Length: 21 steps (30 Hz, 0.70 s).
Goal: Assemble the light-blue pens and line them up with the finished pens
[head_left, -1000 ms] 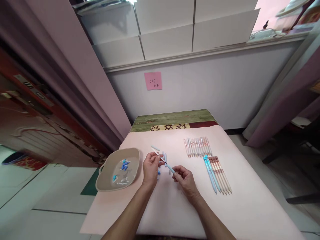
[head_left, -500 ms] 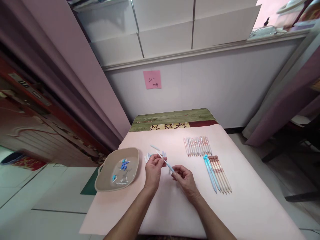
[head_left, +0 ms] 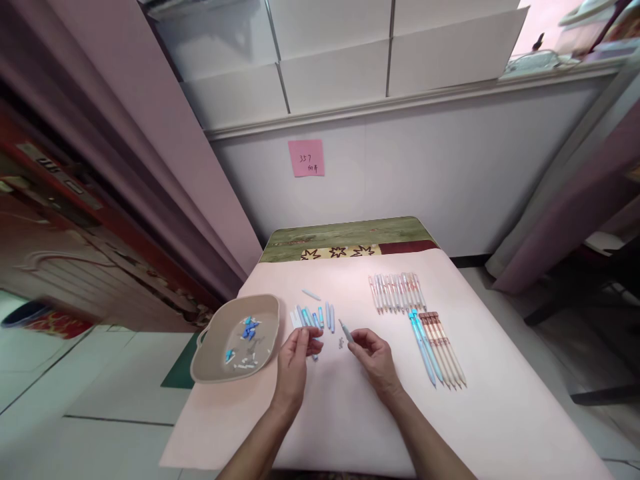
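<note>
My right hand [head_left: 373, 359] is closed around a pale blue pen barrel [head_left: 346, 331], whose narrow tip points up and to the left. My left hand [head_left: 295, 363] is off the barrel, its fingers loosely curled and apart, with nothing visible in them. It hovers over the near end of a group of blue and white pen parts [head_left: 307, 315], covering some of them. Two pale lilac-blue barrels [head_left: 330, 317] lie just right of that group, and a single pale blue piece [head_left: 311, 294] lies behind it. Between my hands, small metal springs [head_left: 341, 343] rest on the table.
A beige basket [head_left: 200, 363] at the left holds blue caps and small white pieces. To the right lie a row of clear-barrelled pens [head_left: 397, 293], two blue pens [head_left: 425, 350] and several brown-topped pens [head_left: 445, 353]. A pink cloth [head_left: 495, 413] covers most of the table.
My left hand has let go of the thin white refill at the barrel and moved left and nearer. The refill no longer shows. In my right hand, the barrel's tip now points more upward.
</note>
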Each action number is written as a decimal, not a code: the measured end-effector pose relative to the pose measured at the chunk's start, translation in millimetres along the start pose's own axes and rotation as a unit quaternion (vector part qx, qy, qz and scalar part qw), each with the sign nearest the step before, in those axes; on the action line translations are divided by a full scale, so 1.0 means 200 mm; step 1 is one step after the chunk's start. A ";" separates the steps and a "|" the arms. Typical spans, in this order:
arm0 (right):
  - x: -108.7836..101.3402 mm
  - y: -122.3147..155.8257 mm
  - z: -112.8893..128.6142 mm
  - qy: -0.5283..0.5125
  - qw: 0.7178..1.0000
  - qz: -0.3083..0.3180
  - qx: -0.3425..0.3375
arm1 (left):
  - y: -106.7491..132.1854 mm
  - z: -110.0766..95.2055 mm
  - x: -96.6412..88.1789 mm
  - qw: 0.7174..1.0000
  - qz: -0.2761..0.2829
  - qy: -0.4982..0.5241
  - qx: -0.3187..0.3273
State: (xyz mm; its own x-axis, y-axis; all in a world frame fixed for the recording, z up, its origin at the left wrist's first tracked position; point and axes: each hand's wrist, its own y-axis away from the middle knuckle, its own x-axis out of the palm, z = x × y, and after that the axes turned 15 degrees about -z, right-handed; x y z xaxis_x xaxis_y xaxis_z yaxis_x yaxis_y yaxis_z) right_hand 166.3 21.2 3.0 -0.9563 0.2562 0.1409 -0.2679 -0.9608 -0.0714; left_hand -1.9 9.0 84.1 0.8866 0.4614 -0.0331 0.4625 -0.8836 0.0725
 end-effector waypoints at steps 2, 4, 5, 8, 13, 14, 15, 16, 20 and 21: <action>-0.02 -0.02 0.01 0.066 0.996 -0.041 -0.052 | 0.01 0.04 -0.06 1.000 0.002 -0.030 -0.001; -0.05 -0.03 0.01 0.163 0.978 -0.087 -0.098 | 0.02 0.08 -0.12 0.998 0.014 -0.057 0.001; -0.06 -0.04 0.01 0.216 0.964 -0.107 -0.113 | 0.03 0.10 -0.15 0.997 0.020 -0.068 0.002; -0.08 -0.06 -0.01 0.349 0.915 -0.142 -0.144 | 0.05 0.15 -0.21 0.996 0.030 -0.088 -0.003; -0.09 -0.06 -0.08 0.456 0.849 -0.153 -0.220 | 0.06 0.21 -0.25 0.995 0.037 -0.093 -0.025; -0.09 -0.06 -0.10 0.469 0.840 -0.148 -0.230 | 0.06 0.22 -0.25 0.994 0.040 -0.095 -0.025; -0.09 -0.06 -0.11 0.479 0.833 -0.143 -0.236 | 0.06 0.22 -0.26 0.994 0.043 -0.097 -0.023; -0.10 -0.05 -0.11 0.487 0.828 -0.137 -0.240 | 0.07 0.22 -0.26 0.994 0.045 -0.101 -0.020; -0.11 -0.05 -0.12 0.482 0.834 -0.134 -0.233 | 0.07 0.19 -0.29 0.992 0.046 -0.119 -0.003; -0.11 -0.05 -0.12 0.473 0.838 -0.139 -0.232 | 0.07 0.18 -0.30 0.992 0.043 -0.122 0.003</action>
State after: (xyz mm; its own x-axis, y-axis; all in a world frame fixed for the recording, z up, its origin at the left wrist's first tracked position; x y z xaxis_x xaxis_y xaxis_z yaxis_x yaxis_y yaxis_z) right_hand 187.9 27.5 -23.0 -0.4550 0.6439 -0.6152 -0.3034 -0.7616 -0.5727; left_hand -47.9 -34.1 52.2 0.8969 0.3529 -0.2664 0.3853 -0.9194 0.0795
